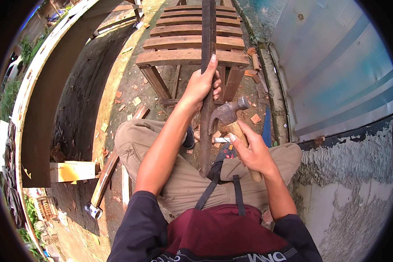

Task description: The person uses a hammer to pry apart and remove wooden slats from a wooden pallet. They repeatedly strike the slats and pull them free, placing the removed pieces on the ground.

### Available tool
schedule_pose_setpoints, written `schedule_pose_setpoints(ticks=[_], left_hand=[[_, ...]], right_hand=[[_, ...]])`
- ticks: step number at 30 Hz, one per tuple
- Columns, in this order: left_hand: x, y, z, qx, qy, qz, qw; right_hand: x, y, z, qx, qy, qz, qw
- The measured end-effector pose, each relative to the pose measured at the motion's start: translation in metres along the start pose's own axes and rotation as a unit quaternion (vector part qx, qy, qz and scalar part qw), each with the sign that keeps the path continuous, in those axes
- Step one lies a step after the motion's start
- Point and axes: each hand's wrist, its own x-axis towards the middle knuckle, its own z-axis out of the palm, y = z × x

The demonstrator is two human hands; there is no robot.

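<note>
My left hand (204, 84) grips a long dark wooden slat (208, 35) that runs from between my knees up over a slatted wooden frame (192, 43). My right hand (252, 150) holds a claw hammer (227, 114) by its wooden handle, the rusty metal head right beside the slat, just below my left hand. I am crouched with khaki trousers and a dark red apron over my lap.
A corrugated metal sheet (336, 65) and a rough plastered wall (349, 187) stand at the right. A curved dark structure (52, 96) arcs along the left. Wood offcuts and chips litter the dirt (126, 100). A second hammer (101, 187) lies by my left knee.
</note>
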Motion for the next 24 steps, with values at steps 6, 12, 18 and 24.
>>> schedule_pose_setpoints(ticks=[6,12,18,24], left_hand=[[0.004,0.003,-0.012,-0.005,0.054,0.012,0.998],[0.005,-0.003,-0.012,0.042,0.068,0.071,0.994],[0.002,-0.006,0.0,0.075,0.022,0.084,0.993],[0.008,-0.019,-0.006,0.064,0.044,0.1,0.992]], right_hand=[[-0.001,0.029,0.019,0.022,-0.005,-0.023,0.999],[-0.006,0.054,0.047,0.11,0.062,-0.049,0.991],[-0.017,0.073,0.082,0.138,0.138,-0.09,0.977],[-0.016,0.063,0.08,0.017,0.193,-0.132,0.972]])
